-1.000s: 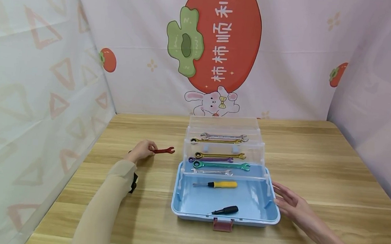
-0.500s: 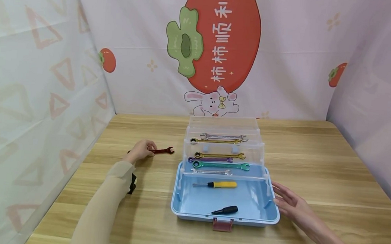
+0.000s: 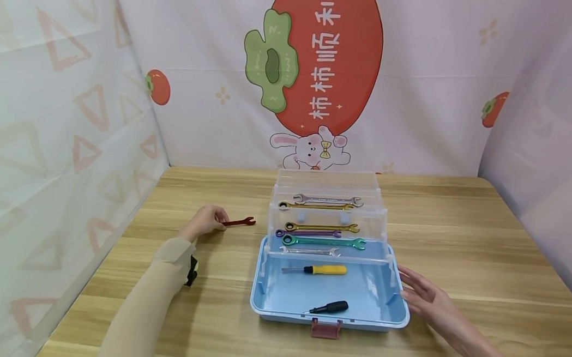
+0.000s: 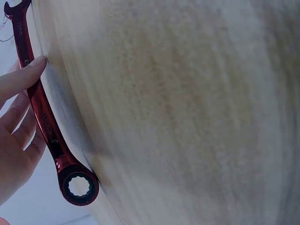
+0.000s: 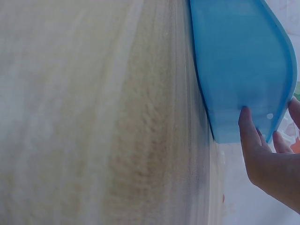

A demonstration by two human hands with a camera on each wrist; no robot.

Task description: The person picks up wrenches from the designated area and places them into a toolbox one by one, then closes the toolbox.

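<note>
My left hand [image 3: 206, 221] pinches a dark red combination wrench [image 4: 44, 112] between thumb and fingers, left of the toolbox. In the left wrist view its ring end points down and its open end is cut off at the top edge. My right hand [image 3: 428, 304] rests its extended fingers against the right side of the light blue toolbox [image 3: 257, 302]. The right wrist view shows one fingertip on the toolbox wall [image 5: 243, 61] and another at its rim. A yellow-handled screwdriver [image 3: 329, 269] and a black screwdriver [image 3: 332, 307] lie inside the toolbox.
Clear tiered trays [image 3: 378, 233] stand raised at the toolbox's back. They bear several wrenches, among them a green one [image 3: 323, 242], a purple one and gold ones. A reddish latch [image 3: 326, 329] hangs at the front. A printed cloth [image 3: 210, 125] stands behind the table.
My left wrist and forearm have shifted slightly left and toward me, the red wrench staying in nearly the same place in my fingers. My right hand and the toolbox keep still.
</note>
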